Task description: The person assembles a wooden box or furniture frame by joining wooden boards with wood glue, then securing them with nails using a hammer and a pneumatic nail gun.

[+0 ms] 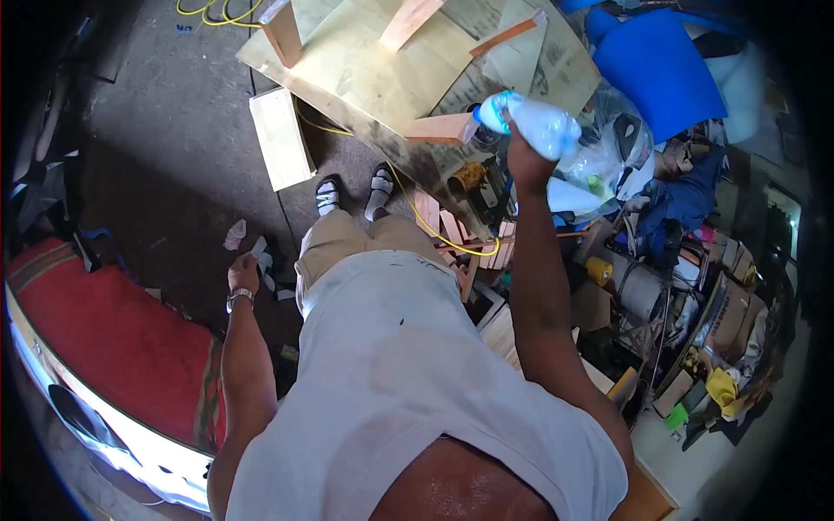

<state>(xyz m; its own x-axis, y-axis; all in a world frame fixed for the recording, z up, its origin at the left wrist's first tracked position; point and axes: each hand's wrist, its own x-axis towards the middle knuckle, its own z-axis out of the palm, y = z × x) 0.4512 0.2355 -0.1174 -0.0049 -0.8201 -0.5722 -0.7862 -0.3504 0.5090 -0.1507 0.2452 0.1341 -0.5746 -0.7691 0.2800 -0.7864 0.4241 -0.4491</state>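
My right hand (pixel 528 163) is wrapped round a clear plastic bottle (pixel 546 123) with a blue label and a blue cap. The bottle is tilted nearly sideways, its cap end to the left, above the edge of a wooden work table (pixel 365 91). My left hand (pixel 244 273) hangs low at my left side, with a watch (pixel 239 297) on the wrist. Its fingers look curled together, and what they hold, if anything, cannot be made out. Pale scraps (pixel 235 234) show just beyond it, seemingly on the floor.
Wooden blocks (pixel 280 35) stand on the table. A pale wooden box (pixel 282 139) sits on the floor near my feet. A yellow cable (pixel 469 250) runs under the table. Heaped clutter with a blue sheet (pixel 665 74) fills the right; a red padded surface (pixel 113 334) lies at left.
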